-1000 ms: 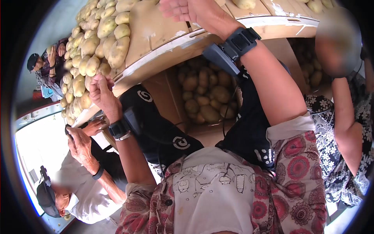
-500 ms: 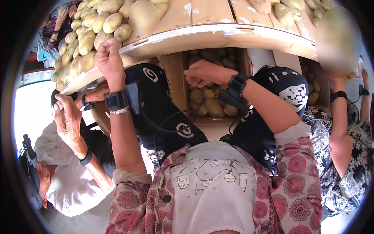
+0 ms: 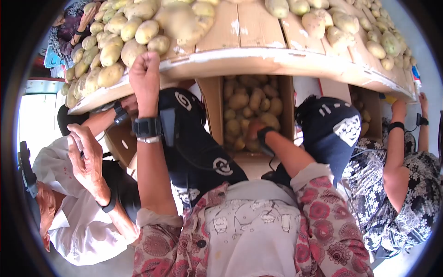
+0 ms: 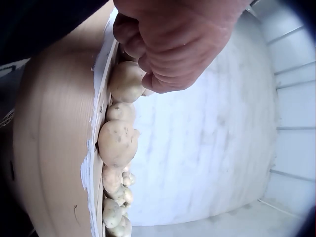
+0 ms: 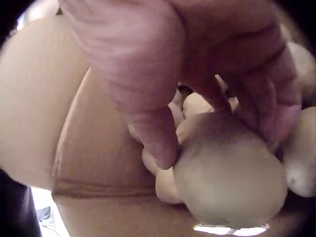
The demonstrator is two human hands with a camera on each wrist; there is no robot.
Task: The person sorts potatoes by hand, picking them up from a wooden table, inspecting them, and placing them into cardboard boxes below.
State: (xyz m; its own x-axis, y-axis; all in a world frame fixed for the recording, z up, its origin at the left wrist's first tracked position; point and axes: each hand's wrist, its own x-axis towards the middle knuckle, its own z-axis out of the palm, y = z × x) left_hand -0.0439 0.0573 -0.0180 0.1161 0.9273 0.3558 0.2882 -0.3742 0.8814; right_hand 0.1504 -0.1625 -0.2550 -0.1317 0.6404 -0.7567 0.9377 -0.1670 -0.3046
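Observation:
My right hand [image 3: 256, 129] is down inside a cardboard box [image 3: 211, 106] full of potatoes below the table. In the right wrist view, its thumb and fingers grip a large smooth potato [image 5: 229, 173] from opposite sides, with more potatoes behind it. My left hand [image 3: 145, 76] is at the table's front edge with its fingers curled in, and no object shows in it. Close to it lies the left-hand pile of potatoes [image 3: 110, 51]; the left wrist view shows a pale potato [image 4: 126, 83] just beyond the curled fingers.
The wooden table [image 3: 258, 61] has a raised, white-chipped front edge above my knees. More potatoes [image 3: 344, 25] lie at its right. Another box of potatoes [image 3: 369, 117] stands below on the right. People sit close on both sides, one in a white shirt [image 3: 76, 231].
My right hand has come off the tabletop and reached down into the box, where it now grips a potato. My left hand stays near the table edge; the view has shifted.

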